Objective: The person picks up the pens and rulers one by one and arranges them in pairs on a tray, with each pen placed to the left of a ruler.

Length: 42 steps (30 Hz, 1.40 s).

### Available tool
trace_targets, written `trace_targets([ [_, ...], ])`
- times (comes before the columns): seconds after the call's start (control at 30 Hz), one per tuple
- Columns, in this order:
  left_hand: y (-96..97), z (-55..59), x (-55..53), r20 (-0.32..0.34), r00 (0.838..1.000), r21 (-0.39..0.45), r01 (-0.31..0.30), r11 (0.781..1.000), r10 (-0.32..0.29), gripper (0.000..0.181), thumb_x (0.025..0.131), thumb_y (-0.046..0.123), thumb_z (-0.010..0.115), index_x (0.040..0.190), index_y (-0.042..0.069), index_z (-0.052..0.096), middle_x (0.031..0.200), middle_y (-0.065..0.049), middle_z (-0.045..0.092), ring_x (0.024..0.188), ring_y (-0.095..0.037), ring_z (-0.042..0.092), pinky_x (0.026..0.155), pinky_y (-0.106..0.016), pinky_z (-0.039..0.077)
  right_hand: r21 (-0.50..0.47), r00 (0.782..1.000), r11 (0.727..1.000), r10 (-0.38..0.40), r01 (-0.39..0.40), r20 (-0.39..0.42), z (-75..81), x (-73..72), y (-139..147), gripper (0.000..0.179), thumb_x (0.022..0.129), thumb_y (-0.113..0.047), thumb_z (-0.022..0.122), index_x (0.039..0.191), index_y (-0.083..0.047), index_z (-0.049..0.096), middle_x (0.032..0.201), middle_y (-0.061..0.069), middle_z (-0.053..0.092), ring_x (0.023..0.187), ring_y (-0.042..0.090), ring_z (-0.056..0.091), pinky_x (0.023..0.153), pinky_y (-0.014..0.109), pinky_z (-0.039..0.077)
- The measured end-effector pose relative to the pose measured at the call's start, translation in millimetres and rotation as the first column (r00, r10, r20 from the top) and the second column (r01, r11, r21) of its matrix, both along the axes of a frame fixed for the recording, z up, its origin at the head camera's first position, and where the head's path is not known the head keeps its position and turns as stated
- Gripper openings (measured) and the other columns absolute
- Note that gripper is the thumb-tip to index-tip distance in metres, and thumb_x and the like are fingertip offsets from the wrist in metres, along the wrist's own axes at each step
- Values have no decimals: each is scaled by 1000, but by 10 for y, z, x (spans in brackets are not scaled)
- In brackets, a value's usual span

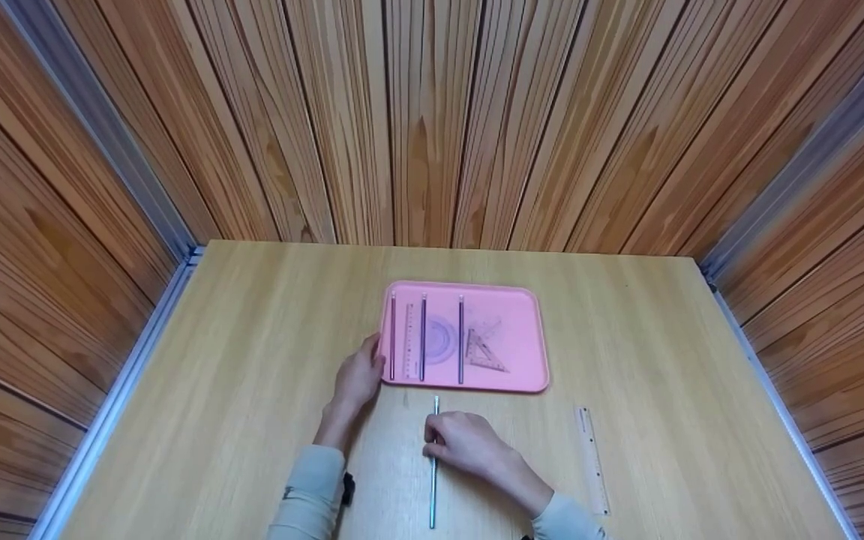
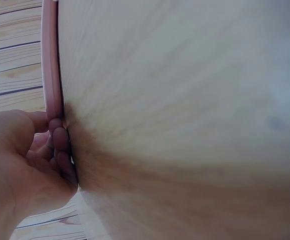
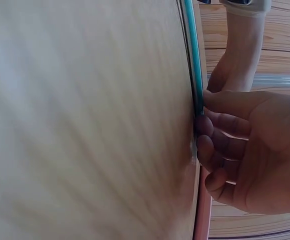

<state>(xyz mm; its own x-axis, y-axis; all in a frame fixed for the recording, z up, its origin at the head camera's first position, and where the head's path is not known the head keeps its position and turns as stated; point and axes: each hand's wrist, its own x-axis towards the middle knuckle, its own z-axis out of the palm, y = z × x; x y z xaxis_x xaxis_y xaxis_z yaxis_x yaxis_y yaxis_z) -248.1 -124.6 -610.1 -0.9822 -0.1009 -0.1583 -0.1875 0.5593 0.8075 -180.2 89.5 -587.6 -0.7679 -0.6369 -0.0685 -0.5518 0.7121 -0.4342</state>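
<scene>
My right hand [image 1: 469,444] pinches a teal pencil [image 1: 433,501] between thumb and fingers, in front of the pink tray [image 1: 526,337]. In the right wrist view the pencil [image 3: 192,45] runs close along the tabletop; whether it touches cannot be told. At the tray's near left corner, my left hand [image 1: 358,376] grips the rim, and the left wrist view shows thumb and curled fingers at the tray's side [image 2: 52,65]. Inside the tray are three dark pencils [image 1: 461,341], a clear ruler [image 1: 409,345], a round protractor [image 1: 442,342] and a set square [image 1: 483,355].
Another clear ruler [image 1: 592,461] lies on the wooden table [image 1: 649,360] to the right of my right hand. Wood-panelled walls [image 1: 432,120] stand behind and on both sides, with metal rails [image 1: 113,416] along the table's side edges.
</scene>
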Motion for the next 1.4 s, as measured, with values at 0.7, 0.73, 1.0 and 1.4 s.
trace_targets([
  [0.7, 0, -28, -47, -3, 1000, -37, -16, 999, 16, 50, 104, 19, 50, 152, 13, 38, 151, -10, 48, 141, -28, 43, 115, -46, 38, -24, 993, 994, -104, 106, 58, -10, -2, -40, 8, 82, -18, 74, 84, -16, 66, 65, -12, 54, 57, 3, 45, 52, 22, 37],
  [0.73, 2, -29, -46, -3, 1000, -37, -15, 999, 15, 50, 104, 18, 50, 152, 12, 38, 152, -10, 48, 141, -29, 43, 114, -46, 38, -32, 992, 994, -106, 108, 69, -11, -3, -38, 7, 82, -17, 73, 84, -15, 67, 65, -12, 54, 56, 3, 45, 52, 22, 37],
  [1.0, 9, -32, -41, 6, 1000, -31, -15, 999, 16, 50, 104, 19, 49, 153, 13, 38, 153, -9, 47, 142, -27, 42, 116, -44, 36, -80, 986, 990, -107, 118, 125, -1, -1, -4, 5, 83, -17, 72, 86, -16, 67, 64, -16, 53, 56, -1, 45, 52, 20, 37],
  [1.4, 4, -27, -55, -4, 1000, -69, -9, 998, 8, 50, 104, 17, 50, 152, 11, 39, 149, -12, 50, 139, -29, 45, 114, -46, 38, -187, 983, 969, -139, 159, 116, 102, -130, 151, 9, 84, -11, 69, 92, -12, 67, 68, -9, 60, 56, -1, 46, 51, 18, 39],
])
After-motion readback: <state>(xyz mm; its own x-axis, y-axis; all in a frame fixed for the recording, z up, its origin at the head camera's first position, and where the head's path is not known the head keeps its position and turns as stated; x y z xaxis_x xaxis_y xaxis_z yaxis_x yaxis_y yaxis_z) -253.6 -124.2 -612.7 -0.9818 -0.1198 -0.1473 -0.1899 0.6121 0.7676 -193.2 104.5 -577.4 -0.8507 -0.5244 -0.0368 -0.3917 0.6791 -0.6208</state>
